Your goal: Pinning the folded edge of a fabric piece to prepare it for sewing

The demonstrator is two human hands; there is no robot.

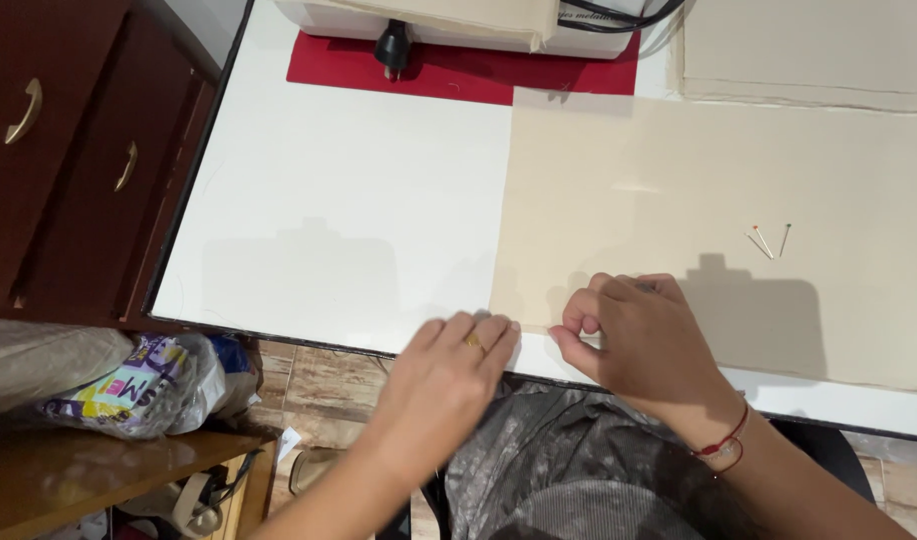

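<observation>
Both hands sit at the near table (329, 230) edge on the corner of the beige fabric (679, 200). Left hand (449, 375) presses flat, fingers loose, apparently steadying the edge. Right hand (634, 345) has fingers pinched on the cloth's corner. Two pins (769, 240) lie farther right on the fabric; red mat (459, 70) beyond.

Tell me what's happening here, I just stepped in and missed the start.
A person sits at a white table with both hands at the near corner of a beige fabric sheet. The left hand rests flat at the table edge by that corner; the right hand pinches the fabric's near edge in a fingertip grip. Three pins lie loose on the fabric. A sewing machine on a red mat stands at the far side.
</observation>
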